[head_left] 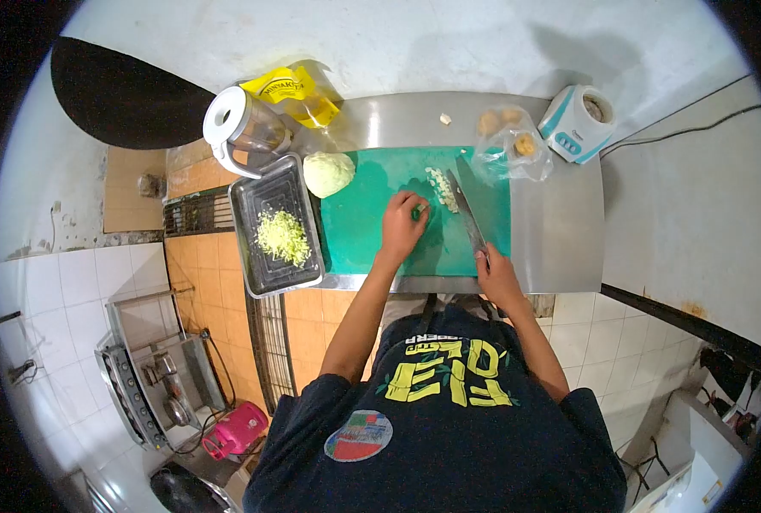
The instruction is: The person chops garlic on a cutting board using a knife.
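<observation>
My right hand (pixel 498 278) grips the handle of a kitchen knife (pixel 466 209), its blade pointing away from me over the green cutting board (pixel 363 231). Against the blade's left side lies a small heap of chopped whitish pieces (pixel 442 189), perhaps garlic. My left hand (pixel 403 227) is just left of the heap, low over the board, with fingers curled toward the thumb. Whether anything small sits between those fingertips is hidden. At the board's far left corner rests a pale green cabbage (pixel 328 174).
Left of the board, a metal tray (pixel 242 218) holds shredded cabbage (pixel 283 238). Behind it stand a blender jug (pixel 248 128) and a yellow pouch (pixel 299 96). A plastic bag (pixel 517 158) with brownish lumps and a white-and-teal appliance base (pixel 577 124) are at the back right.
</observation>
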`<control>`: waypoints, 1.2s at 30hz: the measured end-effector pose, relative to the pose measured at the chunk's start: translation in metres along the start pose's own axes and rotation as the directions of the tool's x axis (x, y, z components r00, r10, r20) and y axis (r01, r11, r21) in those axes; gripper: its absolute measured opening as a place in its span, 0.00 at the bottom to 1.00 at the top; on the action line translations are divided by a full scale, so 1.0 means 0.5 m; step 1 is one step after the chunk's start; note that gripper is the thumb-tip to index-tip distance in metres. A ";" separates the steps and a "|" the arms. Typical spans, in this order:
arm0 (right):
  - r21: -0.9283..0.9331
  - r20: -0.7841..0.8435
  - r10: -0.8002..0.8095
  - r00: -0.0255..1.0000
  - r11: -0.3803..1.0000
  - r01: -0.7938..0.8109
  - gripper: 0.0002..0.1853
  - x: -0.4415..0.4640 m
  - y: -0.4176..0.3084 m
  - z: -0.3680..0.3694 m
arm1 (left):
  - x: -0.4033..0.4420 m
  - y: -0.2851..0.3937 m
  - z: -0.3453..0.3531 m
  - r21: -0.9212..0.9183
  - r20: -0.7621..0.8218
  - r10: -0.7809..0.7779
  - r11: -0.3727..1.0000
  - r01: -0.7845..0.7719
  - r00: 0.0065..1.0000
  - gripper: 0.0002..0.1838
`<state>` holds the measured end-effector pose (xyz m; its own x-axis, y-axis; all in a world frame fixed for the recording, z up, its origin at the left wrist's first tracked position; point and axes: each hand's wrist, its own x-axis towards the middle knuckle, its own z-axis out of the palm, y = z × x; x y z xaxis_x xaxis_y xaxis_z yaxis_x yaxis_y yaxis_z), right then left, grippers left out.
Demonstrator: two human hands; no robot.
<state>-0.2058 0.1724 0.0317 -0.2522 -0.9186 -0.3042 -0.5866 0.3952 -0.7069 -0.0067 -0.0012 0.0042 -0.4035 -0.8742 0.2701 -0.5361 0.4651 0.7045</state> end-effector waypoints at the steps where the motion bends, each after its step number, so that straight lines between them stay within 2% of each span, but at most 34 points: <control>1: -0.004 0.006 0.023 1.000 1.000 -0.023 0.21 -0.005 -0.002 -0.005 | 0.009 0.010 0.004 0.028 0.022 0.012 1.000 -0.013 1.000 0.10; 4: 0.063 0.051 -0.016 0.999 0.998 0.013 0.19 -0.012 0.007 -0.005 | 0.031 0.025 0.023 0.142 0.080 0.048 0.988 -0.059 0.996 0.10; 7: -0.008 -0.008 -0.058 0.998 0.998 0.058 0.18 -0.024 0.000 -0.010 | 0.035 0.017 0.042 0.280 0.120 0.063 0.955 -0.094 0.991 0.10; 10: -0.028 -0.012 0.016 1.000 0.999 -0.016 0.17 -0.032 -0.016 -0.023 | 0.030 0.011 0.041 0.337 0.125 0.044 0.938 -0.084 0.991 0.09; 12: -0.004 0.049 0.027 0.998 1.000 -0.026 0.20 -0.027 -0.006 -0.022 | 0.022 0.011 0.035 0.363 0.121 0.019 0.930 -0.062 0.992 0.09; 16: -0.039 0.092 0.033 0.995 0.999 -0.030 0.24 -0.035 -0.015 -0.019 | 0.004 0.011 0.034 0.365 0.076 0.022 0.930 -0.048 0.997 0.07; 19: -0.155 0.115 -0.003 0.993 0.988 0.021 0.26 -0.030 -0.017 -0.008 | -0.004 0.012 0.035 0.369 0.051 0.027 0.928 -0.044 0.998 0.07; 25: -0.249 0.096 -0.062 0.993 0.965 0.085 0.27 -0.029 -0.015 0.001 | -0.004 0.027 0.029 0.350 0.035 0.006 0.937 -0.017 0.999 0.05; 28: -0.333 0.141 -0.009 0.990 0.941 0.056 0.28 -0.019 -0.015 0.016 | 0.001 0.028 0.030 0.346 0.051 -0.010 0.938 -0.008 0.999 0.05; 34: -0.417 0.159 0.020 0.987 0.907 0.048 0.30 0.036 -0.035 0.053 | -0.001 0.021 0.030 0.356 0.052 -0.030 0.934 0.009 0.998 0.05; 36: -0.374 0.143 -0.014 0.990 0.925 0.067 0.29 0.045 -0.040 0.048 | -0.005 0.019 0.032 0.347 0.037 -0.013 0.938 -0.001 0.999 0.05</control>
<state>-0.1814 0.1439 0.0236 -0.1312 -0.9148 -0.3821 -0.8476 0.3034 -0.4354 -0.0226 0.0078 -0.0003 -0.4238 -0.8743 0.2365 -0.7600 0.4853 0.4323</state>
